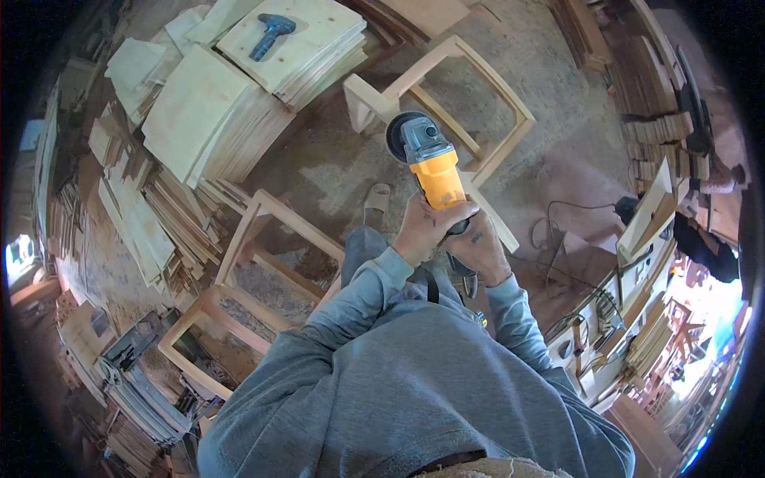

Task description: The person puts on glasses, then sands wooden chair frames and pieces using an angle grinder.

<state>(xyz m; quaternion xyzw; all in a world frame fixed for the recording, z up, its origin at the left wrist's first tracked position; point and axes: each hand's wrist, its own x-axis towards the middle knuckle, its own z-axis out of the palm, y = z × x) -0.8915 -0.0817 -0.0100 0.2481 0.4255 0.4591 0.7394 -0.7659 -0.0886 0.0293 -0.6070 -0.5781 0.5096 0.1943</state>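
Both hands hold a yellow angle grinder (439, 179) in front of my body, its grey head and dark disc pointing away from me. My left hand (425, 224) wraps the body's lower part, thumb across it. My right hand (478, 242) grips the rear end, its fingers partly hidden. Just beyond the disc lies a wooden chair frame (508, 146) on the floor; whether they touch I cannot tell. A second wooden chair frame (239, 236) stands at my left, by my leg.
Stacks of plywood sheets (197, 113) rise at the front left, with a blue cordless drill (272, 37) on one. Wood strips (179, 218) lie at the left. A cable (577, 204) trails at the right, near a cluttered bench (633, 281). Another person's arm (720, 185) shows at the far right.
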